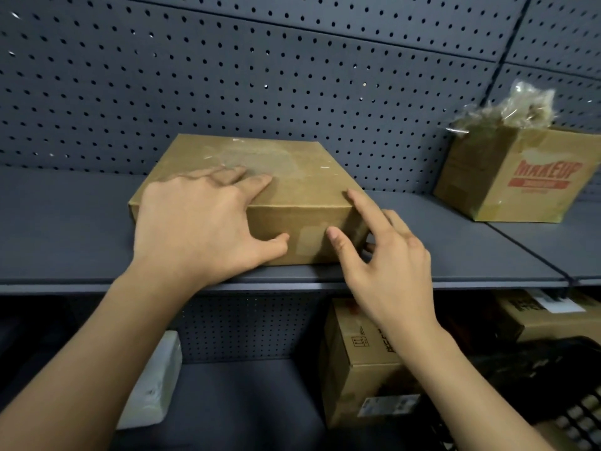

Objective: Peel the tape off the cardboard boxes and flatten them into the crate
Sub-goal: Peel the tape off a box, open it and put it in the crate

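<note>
A flat brown cardboard box (pixel 292 177) lies on the grey shelf (pixel 81 229), with clear tape across its top and a tape patch (pixel 310 244) on its front face. My left hand (pixel 195 226) lies over the box's near left corner, fingers spread on the lid and thumb on the front face. My right hand (pixel 387 255) is at the near right corner: its index finger touches the top edge, its thumb tip rests by the tape patch. The crate is out of sight.
A second box printed MAKEUP (pixel 517 177), stuffed with crumpled clear tape (pixel 507 109), stands at the shelf's right. A grey pegboard wall (pixel 292 76) backs the shelf. The lower shelf holds more cardboard boxes (pixel 354 362), a white package (pixel 156 382) and a black keyboard-like object (pixel 566 398).
</note>
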